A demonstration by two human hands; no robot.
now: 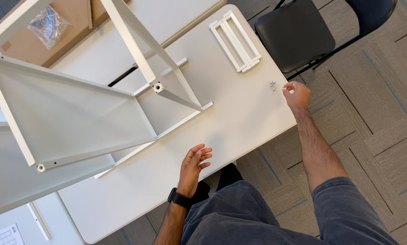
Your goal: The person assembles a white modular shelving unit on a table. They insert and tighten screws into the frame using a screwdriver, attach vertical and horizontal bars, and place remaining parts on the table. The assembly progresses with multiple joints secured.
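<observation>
My right hand [297, 94] reaches to the far right part of the white table [239, 118], its fingertips pinched at a few small metal screws [272, 85] lying there. Whether a screw is between the fingers I cannot tell. My left hand [193, 165] hovers open, fingers spread, over the table's near edge; a dark watch sits on its wrist. A white metal shelf frame [76, 113] lies tilted on the table to the left, with a leg end [158, 87] pointing up. A bundle of white bars [235, 40] lies beyond the screws.
A dark folding chair [303, 31] stands past the table's right corner on grey carpet. At the top left there is a cardboard box [72, 22] with a clear plastic bag [48, 25]. A paper sheet [4, 235] shows at the bottom left.
</observation>
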